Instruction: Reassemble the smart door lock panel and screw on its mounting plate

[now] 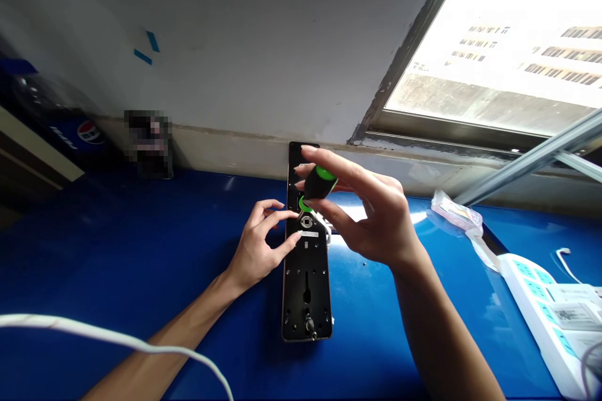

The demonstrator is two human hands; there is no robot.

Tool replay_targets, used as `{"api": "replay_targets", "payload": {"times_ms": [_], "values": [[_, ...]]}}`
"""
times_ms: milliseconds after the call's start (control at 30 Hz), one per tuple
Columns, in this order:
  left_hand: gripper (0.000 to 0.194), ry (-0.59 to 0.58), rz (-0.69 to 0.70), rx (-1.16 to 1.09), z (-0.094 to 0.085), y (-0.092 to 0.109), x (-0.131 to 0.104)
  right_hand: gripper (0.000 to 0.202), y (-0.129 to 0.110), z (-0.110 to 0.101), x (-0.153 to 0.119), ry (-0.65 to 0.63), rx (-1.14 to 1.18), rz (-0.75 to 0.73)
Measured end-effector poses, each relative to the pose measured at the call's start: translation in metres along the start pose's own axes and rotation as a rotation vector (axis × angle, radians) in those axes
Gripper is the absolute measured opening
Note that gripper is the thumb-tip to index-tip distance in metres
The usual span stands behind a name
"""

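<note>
A long black door-lock panel lies on the blue table, its screw-dotted side facing up. It carries a round metal fitting, a small white strip and a keyhole-shaped slot. My right hand holds a screwdriver by its black and green handle, over the panel's upper half; its tip cannot be made out clearly. My left hand rests at the panel's left side, index finger and thumb apart, their tips over the panel beside the round fitting. A metal post stands out near the panel's lower end.
A white power strip lies at the right, with a clear plastic packet behind it. At the left back stands a Pepsi bottle. A white cable crosses the lower left. Wall and window bound the table's back.
</note>
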State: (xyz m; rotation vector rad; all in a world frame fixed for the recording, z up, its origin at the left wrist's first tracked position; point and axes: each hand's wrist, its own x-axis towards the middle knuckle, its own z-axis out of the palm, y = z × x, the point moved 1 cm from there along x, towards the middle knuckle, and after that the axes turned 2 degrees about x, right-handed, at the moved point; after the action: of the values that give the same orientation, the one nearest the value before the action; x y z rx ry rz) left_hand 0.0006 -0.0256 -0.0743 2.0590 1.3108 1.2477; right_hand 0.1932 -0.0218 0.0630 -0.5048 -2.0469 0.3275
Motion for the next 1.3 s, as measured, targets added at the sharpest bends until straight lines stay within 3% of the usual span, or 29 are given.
{"api": "replay_targets", "payload": {"times_ms": [300,400,500,600,700,800,933,1033,1167,1300], "values": [[0.031,0.046,0.054,0.022,0.000,0.000,0.001,0.046,-0.002,0.000,0.000,0.033,-0.061,0.023],[0.033,0.088,0.136,0.088,-0.003,0.013,0.005,0.042,-0.007,-0.013,0.000,0.082,-0.033,0.061],[0.032,0.071,0.259,0.099,-0.003,0.034,0.012,0.037,-0.012,-0.041,-0.001,0.088,-0.035,0.131],[0.028,-0.091,0.396,0.079,0.005,0.056,0.022,0.030,-0.007,-0.073,-0.006,-0.130,-0.139,0.297],[0.019,-0.309,0.544,0.176,0.023,0.073,0.032,0.023,0.007,-0.095,-0.016,-0.464,-0.164,0.607],[0.016,-0.439,0.675,0.341,0.046,0.081,0.037,0.022,0.019,-0.108,-0.025,-0.550,-0.201,0.756],[0.014,-0.570,0.730,0.480,0.070,0.085,0.040,0.024,0.028,-0.113,-0.030,-0.526,-0.198,0.740],[0.014,-0.603,0.731,0.527,0.077,0.087,0.042,0.024,0.032,-0.115,-0.032,-0.505,-0.165,0.703],[0.018,-0.564,0.713,0.484,0.073,0.086,0.043,0.023,0.033,-0.116,-0.033,-0.488,-0.161,0.675],[0.029,-0.511,0.735,0.359,0.053,0.082,0.044,0.024,0.023,-0.119,-0.031,-0.418,-0.150,0.615]]}}
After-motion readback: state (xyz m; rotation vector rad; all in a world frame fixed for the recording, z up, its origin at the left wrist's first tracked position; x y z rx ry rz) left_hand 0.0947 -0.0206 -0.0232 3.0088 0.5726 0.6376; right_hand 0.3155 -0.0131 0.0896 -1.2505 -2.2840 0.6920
